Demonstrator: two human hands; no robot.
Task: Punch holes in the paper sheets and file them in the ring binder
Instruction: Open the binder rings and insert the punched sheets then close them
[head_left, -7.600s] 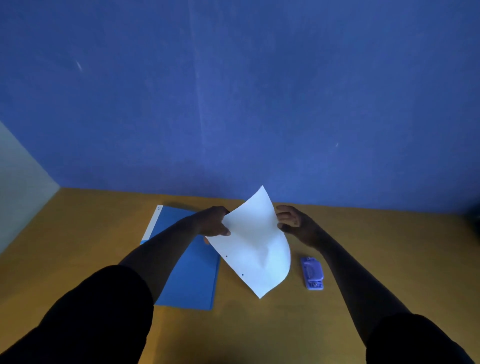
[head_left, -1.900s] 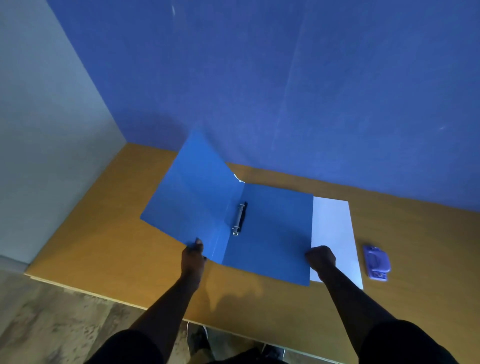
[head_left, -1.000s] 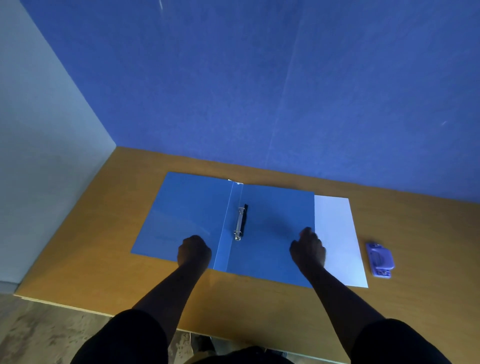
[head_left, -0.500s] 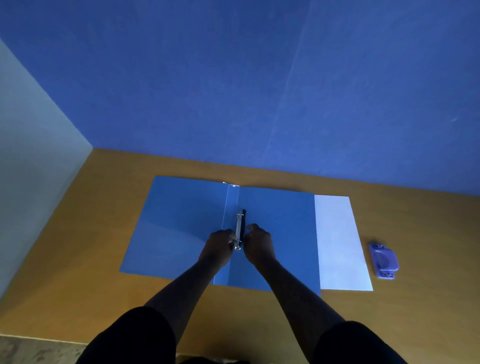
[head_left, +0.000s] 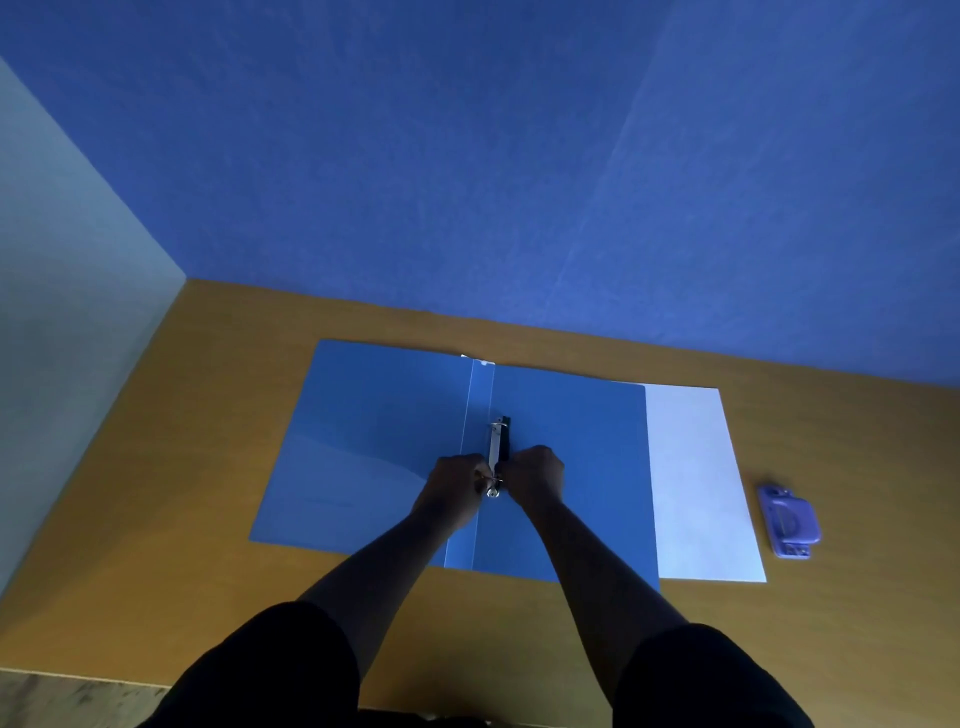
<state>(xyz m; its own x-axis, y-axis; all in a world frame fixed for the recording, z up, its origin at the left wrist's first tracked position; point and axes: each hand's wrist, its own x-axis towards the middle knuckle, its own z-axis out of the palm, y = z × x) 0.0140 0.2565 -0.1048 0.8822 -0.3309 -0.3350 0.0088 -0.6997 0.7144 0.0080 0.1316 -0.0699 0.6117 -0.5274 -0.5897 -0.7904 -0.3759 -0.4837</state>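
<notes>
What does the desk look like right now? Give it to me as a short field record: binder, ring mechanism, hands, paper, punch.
binder: blue plastic ring binder lying open and flat on the brown wooden desk
ring mechanism: metal ring mechanism beside the spine; open or closed cannot be told
left hand: left hand pinching the near ring
right hand: right hand pinching the same ring from the other side
paper: white paper sheet, partly under the binder's right cover, not yet filed
punch: purple hole punch right of the paper, untouched

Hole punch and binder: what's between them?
Head view: the white sheet lies flat between the punch and the open binder, its left edge under the binder's right cover.
</notes>
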